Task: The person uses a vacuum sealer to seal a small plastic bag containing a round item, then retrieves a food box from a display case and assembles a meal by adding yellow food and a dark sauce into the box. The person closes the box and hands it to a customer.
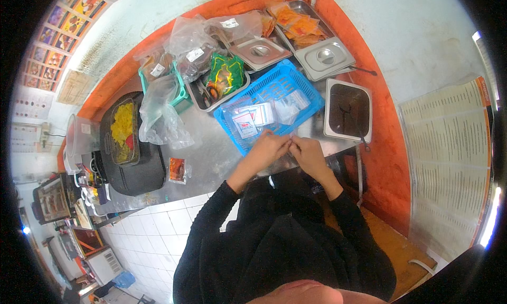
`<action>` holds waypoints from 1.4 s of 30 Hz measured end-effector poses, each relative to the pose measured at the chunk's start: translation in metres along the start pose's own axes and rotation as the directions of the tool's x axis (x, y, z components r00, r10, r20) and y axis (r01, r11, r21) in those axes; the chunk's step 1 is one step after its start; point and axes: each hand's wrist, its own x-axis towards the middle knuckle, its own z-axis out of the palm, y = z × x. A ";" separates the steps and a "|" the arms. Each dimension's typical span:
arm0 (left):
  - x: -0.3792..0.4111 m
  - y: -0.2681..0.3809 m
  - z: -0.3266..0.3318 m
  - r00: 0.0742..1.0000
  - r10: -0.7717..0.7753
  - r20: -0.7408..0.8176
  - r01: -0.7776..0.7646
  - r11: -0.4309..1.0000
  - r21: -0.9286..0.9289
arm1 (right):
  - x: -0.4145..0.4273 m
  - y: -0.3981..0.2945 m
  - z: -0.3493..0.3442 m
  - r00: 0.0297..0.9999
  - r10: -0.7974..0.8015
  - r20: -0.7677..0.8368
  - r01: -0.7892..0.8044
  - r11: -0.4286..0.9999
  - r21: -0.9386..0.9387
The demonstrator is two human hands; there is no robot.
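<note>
Both hands meet at the near right rim of a blue plastic basket (307,80), with fingertips pinched close together. Between them, my left hand (270,148) and my right hand (309,155) hold a thin, clear plastic piece, probably a small bag; the fingers hide most of it. Packs of clear plastic bags (291,106) lie inside the basket, beside white printed cards (244,124) with blue and red print. Away to the left, a sealed sachet of red-orange sauce (177,170) rests on the metal table (206,161).
A steel pan of dark sauce (348,112) with a utensil stands at the right. Lidded steel pans (261,52), orange sachets (297,24), a green package (225,74) and scissors (208,96) sit behind. Leftward are a teal basket (180,94) and a yellow-food container (124,131).
</note>
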 end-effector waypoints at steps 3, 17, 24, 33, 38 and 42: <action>-0.003 -0.004 0.003 1.000 0.025 0.003 -0.025 0.977 0.210 | 0.000 0.001 0.003 0.998 0.052 -0.041 -0.057 0.991 -0.122; 0.017 0.063 -0.015 0.938 -0.177 0.297 0.173 0.984 0.039 | -0.034 0.016 0.022 0.930 0.116 -0.349 -0.060 0.984 0.167; 0.028 0.046 -0.001 0.944 0.283 0.169 -0.320 0.910 0.263 | -0.043 -0.007 -0.028 0.911 -0.153 -0.383 -0.041 0.891 -0.453; 0.038 0.044 -0.008 0.996 -0.035 0.079 0.062 0.924 -0.378 | -0.022 0.081 -0.104 0.755 0.112 -0.646 -0.624 0.422 -0.657; 0.028 0.031 -0.009 0.996 -0.094 -0.001 0.086 0.911 -0.404 | -0.008 0.074 -0.097 0.710 0.226 -0.667 -0.679 0.471 -0.563; 0.042 0.028 -0.011 0.997 0.011 -0.075 -0.035 0.946 -0.323 | 0.000 0.093 -0.087 0.836 0.145 -0.528 -0.513 0.545 -0.663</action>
